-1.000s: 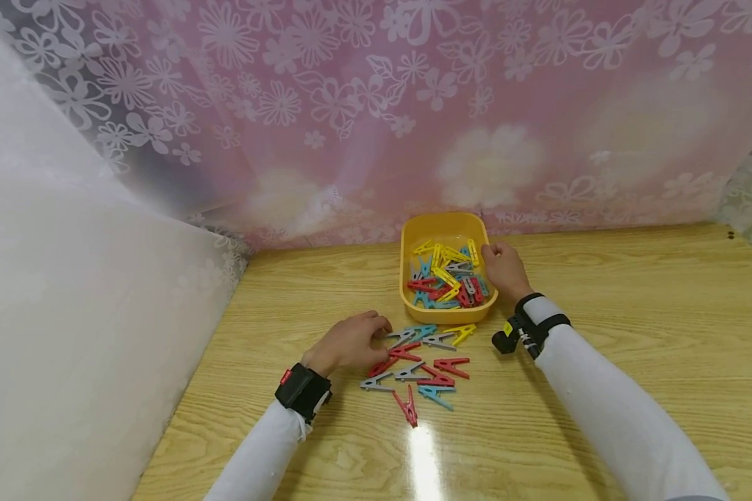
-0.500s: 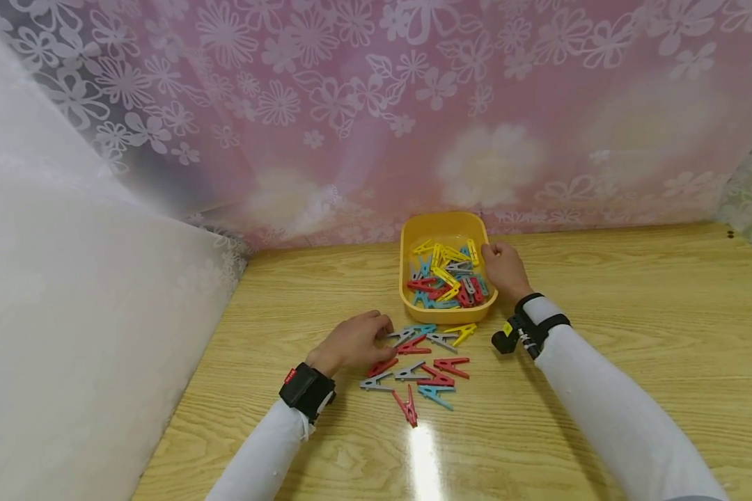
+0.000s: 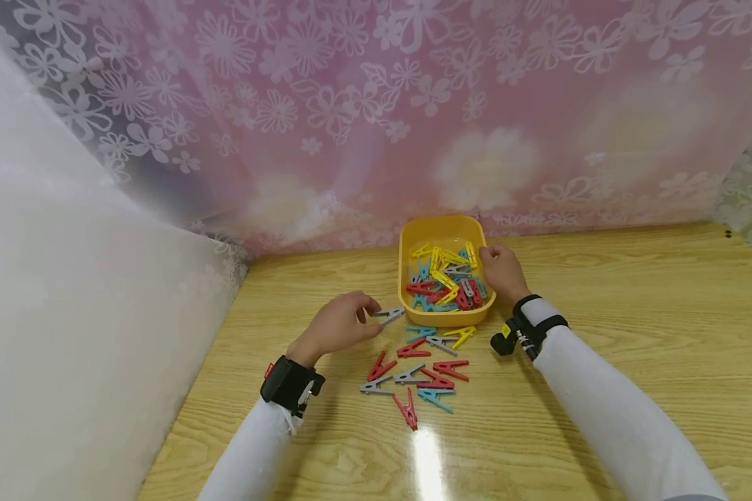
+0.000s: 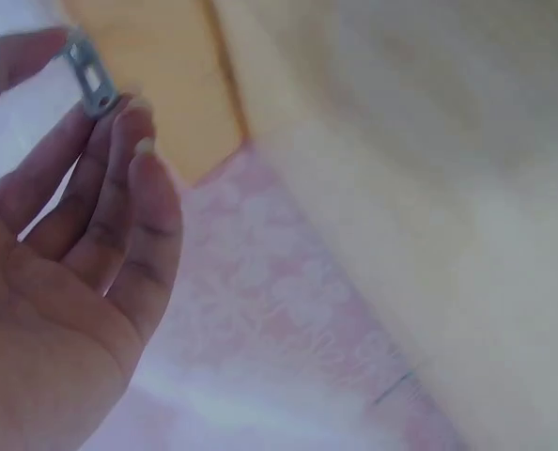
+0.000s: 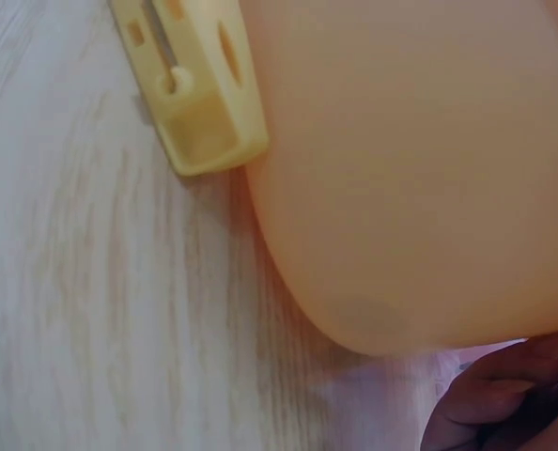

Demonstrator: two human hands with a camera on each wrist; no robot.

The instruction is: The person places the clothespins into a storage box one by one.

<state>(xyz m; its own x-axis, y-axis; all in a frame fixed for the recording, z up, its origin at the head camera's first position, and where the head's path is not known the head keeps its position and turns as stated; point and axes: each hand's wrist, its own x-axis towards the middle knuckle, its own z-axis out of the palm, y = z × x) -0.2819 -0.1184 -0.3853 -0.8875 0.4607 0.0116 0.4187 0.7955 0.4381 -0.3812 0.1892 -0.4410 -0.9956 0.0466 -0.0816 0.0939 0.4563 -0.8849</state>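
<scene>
My left hand [image 3: 341, 324] pinches a grey clothespin [image 3: 390, 315] between thumb and fingertips, just left of the basin's near corner. The left wrist view shows the same clothespin [image 4: 93, 83] at the fingertips, with the orange wall behind it. My right hand [image 3: 503, 273] grips the right rim of the yellow-orange plastic basin [image 3: 448, 320], which holds a heap of yellow, red, blue and grey clothespins. In the right wrist view the curled fingers [image 5: 490, 399] show at the basin's lower corner, partly out of frame.
Several clothespins lie loose on the wooden table [image 3: 589, 306] in front of the basin, among them a yellow one [image 3: 461, 337], a blue one [image 3: 436, 398] and a red one [image 3: 406, 409]. A pink flowered curtain [image 3: 363, 125] hangs behind; white sheeting [image 3: 81, 299] stands at the left.
My left hand has picked up the grey clothespin from the loose pile and moved up and slightly left with it. The right hand stays on the basin's rim.
</scene>
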